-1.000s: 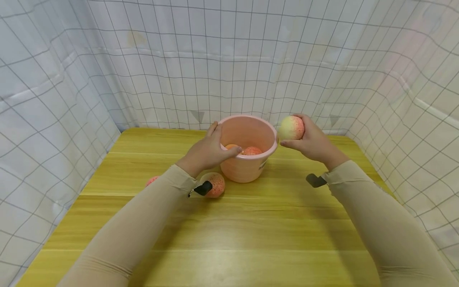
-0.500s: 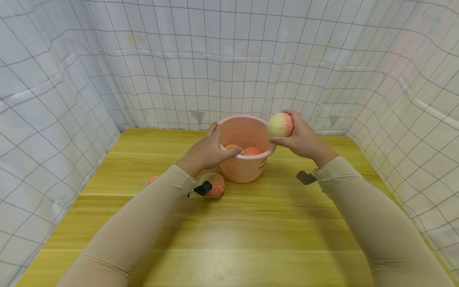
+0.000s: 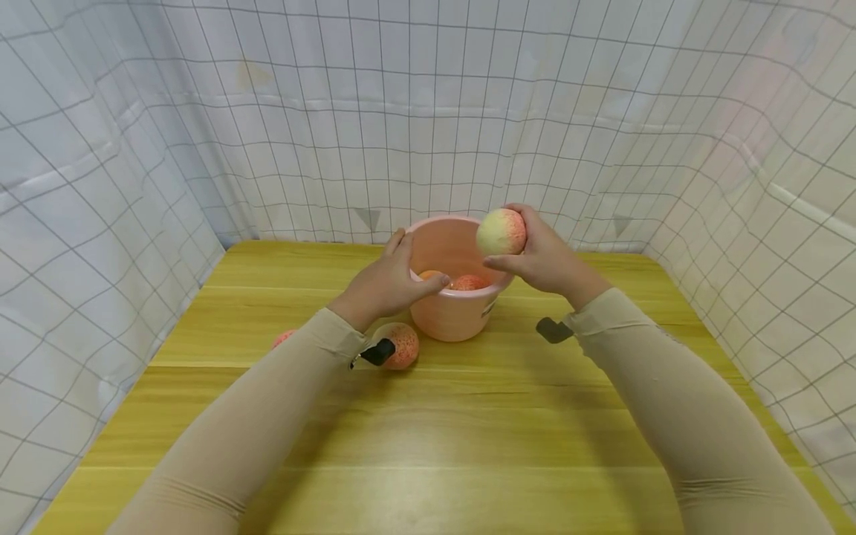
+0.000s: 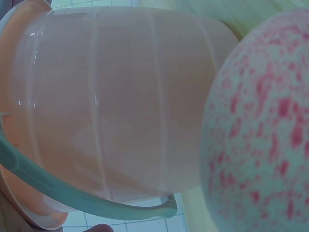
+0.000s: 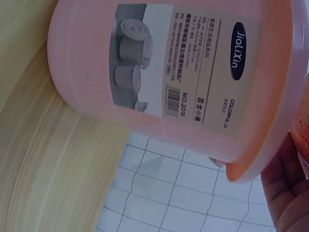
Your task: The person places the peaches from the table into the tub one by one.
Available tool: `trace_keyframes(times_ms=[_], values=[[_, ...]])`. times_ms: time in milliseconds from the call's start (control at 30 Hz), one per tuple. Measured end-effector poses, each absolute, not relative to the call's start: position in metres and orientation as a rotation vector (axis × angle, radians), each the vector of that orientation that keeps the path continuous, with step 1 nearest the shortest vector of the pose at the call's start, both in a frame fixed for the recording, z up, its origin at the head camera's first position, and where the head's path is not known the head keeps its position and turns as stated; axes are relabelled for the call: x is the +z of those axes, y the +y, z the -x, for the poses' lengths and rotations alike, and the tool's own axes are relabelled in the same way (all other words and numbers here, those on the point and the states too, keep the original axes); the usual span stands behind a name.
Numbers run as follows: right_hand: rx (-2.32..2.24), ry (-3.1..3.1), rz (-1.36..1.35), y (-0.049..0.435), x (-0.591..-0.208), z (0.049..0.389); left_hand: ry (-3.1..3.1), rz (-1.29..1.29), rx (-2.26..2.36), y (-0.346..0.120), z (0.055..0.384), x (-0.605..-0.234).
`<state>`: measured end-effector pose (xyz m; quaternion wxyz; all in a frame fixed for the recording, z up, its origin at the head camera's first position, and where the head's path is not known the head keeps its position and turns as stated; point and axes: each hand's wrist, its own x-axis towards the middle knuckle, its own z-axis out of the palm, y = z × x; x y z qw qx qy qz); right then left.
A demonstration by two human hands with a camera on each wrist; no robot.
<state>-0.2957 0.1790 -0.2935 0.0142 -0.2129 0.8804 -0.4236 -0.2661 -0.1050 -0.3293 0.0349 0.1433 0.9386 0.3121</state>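
A pink plastic bucket (image 3: 449, 316) stands upright on the wooden table. My left hand (image 3: 394, 279) grips its left rim, the thumb lying over the near edge. My right hand (image 3: 545, 256) holds a peach-like ball (image 3: 498, 234), pale yellow with a red side, above the right part of the bucket's opening. Inside the bucket lie an orange round thing (image 3: 433, 274) and a red one (image 3: 470, 282), both partly hidden. In the right wrist view, a printed label (image 5: 178, 67) covers the bucket's side.
A red-speckled ball (image 3: 403, 346) rests on the table (image 3: 455, 446) just left of the bucket, under my left wrist. Another red thing (image 3: 284, 337) shows behind my left forearm. The bucket's grey-green handle (image 4: 91, 195) hangs down. White grid-patterned curtains (image 3: 428, 111) surround the table.
My right hand has moved left with the ball, from beside the bucket's right rim to over its opening. The left hand and bucket stay nearly in place.
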Motion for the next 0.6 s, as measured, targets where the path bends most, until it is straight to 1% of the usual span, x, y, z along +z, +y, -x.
trace_keyframes(times_ms=[600], values=[[-1.344, 2.68, 0.681, 0.162, -0.293, 0.294, 2.898, -0.463, 0.938, -0.105, 0.266, -0.33]])
